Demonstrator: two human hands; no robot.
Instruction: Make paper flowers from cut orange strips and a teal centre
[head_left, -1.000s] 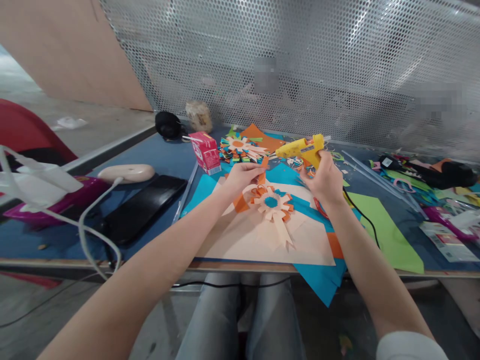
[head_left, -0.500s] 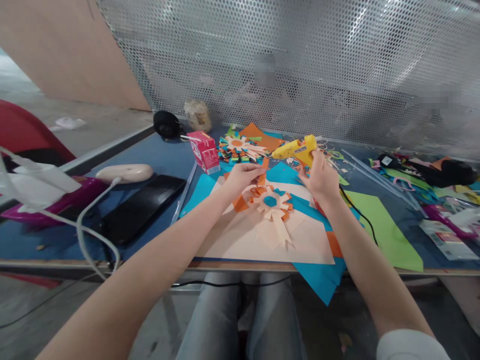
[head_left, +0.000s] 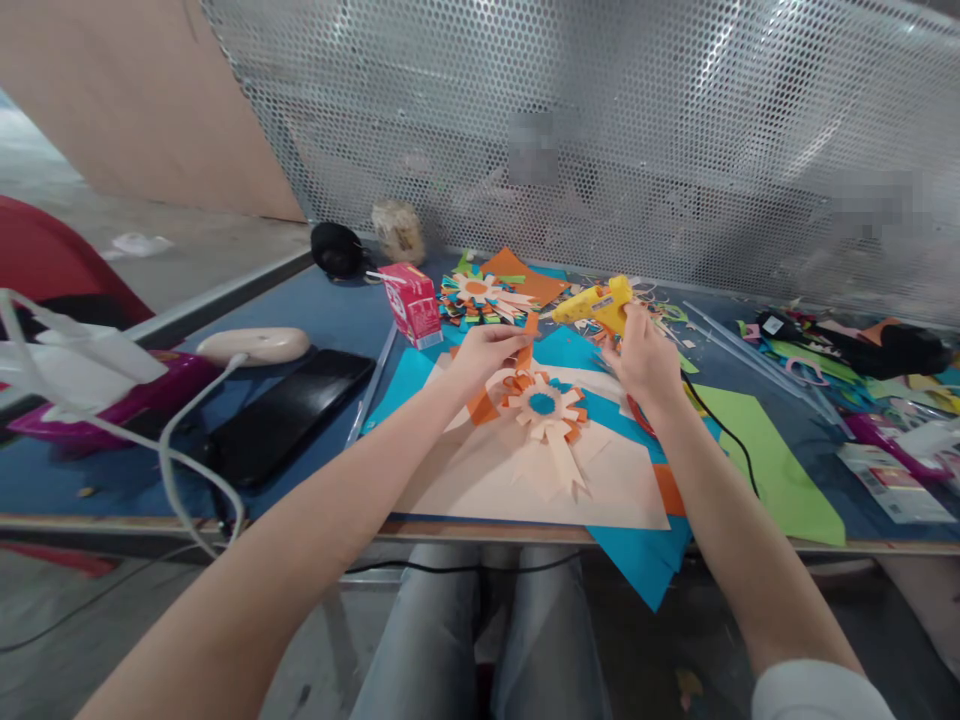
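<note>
My right hand (head_left: 643,358) is closed round the handle of a yellow glue gun (head_left: 598,304), whose nozzle points left toward my other hand. My left hand (head_left: 484,354) pinches an orange paper strip (head_left: 523,352) just above a peach and orange paper flower (head_left: 546,407) with a blue centre. The flower lies on a peach sheet (head_left: 487,480) over blue paper. A black cord (head_left: 724,428) runs from the glue gun past my right wrist.
A finished multicoloured paper flower (head_left: 480,296) and a red carton (head_left: 411,303) stand behind my hands. A black phone (head_left: 289,414), white cable (head_left: 187,460) and pink object lie at left. A green sheet (head_left: 765,460), glue sticks and scraps lie at right. Perforated metal screen behind.
My right hand has brought the glue gun lower and to the left, closer to the strip in my left hand. My left hand has stayed put.
</note>
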